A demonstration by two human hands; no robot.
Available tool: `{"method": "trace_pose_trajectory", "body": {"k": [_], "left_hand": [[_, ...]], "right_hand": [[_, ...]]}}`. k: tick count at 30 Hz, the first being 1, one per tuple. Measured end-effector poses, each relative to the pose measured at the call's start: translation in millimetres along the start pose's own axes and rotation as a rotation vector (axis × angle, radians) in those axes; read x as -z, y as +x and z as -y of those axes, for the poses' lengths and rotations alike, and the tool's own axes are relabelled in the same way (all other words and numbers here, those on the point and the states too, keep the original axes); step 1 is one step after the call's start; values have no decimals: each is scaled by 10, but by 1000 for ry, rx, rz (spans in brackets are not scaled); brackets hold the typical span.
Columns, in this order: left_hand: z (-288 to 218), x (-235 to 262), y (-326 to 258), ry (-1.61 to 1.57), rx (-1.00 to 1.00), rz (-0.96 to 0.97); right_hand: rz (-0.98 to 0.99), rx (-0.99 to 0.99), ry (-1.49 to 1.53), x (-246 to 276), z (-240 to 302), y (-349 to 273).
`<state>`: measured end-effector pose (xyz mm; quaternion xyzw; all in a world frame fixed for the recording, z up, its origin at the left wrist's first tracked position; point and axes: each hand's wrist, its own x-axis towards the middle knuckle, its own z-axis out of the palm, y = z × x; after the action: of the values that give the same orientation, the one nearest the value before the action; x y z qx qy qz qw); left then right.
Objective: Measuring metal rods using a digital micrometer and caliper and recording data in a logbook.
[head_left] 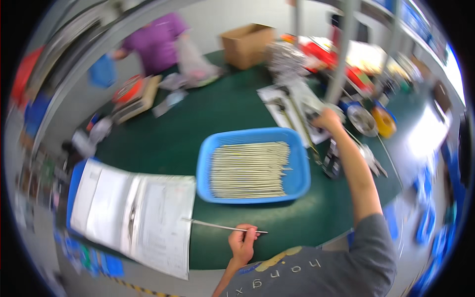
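My left hand (242,243) is closed around a thin metal rod (213,225) near its right end. The rod's far end reaches over the open binder (163,218). Just beyond, a blue plastic basket (303,184) holds many similar slim rods (250,171), laid side by side in a row. My right arm stretches forward to the right, and my right hand (327,120) is among tools and clutter beside a white sheet. Blur hides its fingertips, so I cannot make out whether they grip anything. A dark roundish object (332,159) lies below that forearm.
On the green table (170,143) stand a cardboard box (246,45), crumpled silvery wrap (287,59) and a long metal tool (299,116) on paper. Tape rolls (383,121) sit at the right, near a grey post (341,59). A person in purple (157,42) is across the table.
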<state>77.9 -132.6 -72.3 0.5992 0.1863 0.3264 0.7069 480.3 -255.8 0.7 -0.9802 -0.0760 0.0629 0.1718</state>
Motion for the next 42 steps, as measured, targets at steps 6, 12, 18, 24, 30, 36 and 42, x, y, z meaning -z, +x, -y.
{"method": "trace_pose_trajectory", "body": {"k": [6,12,18,24,30,36,42], "left_hand": [[37,-2,-32,5,-16,73],[91,-4,-30,61,-54,103],[-150,2,109,19,-88,155],[-415,-108,457,72,-172,414],[-226,-250,495,191,-225,637],[-110,-175,433,165,-329,512],[-141,-152,470,134,-323,423]], "right_hand": [[-17,127,-58,-88,19,173],[-465,163,-72,-308,-23,146],[-7,76,1201,30,-285,-116],[562,128,1875,175,-279,-1161],[905,195,2157,-71,-327,-1733],[929,239,2042,-203,-256,-1886],[925,149,1897,-250,-136,-1944]]}}
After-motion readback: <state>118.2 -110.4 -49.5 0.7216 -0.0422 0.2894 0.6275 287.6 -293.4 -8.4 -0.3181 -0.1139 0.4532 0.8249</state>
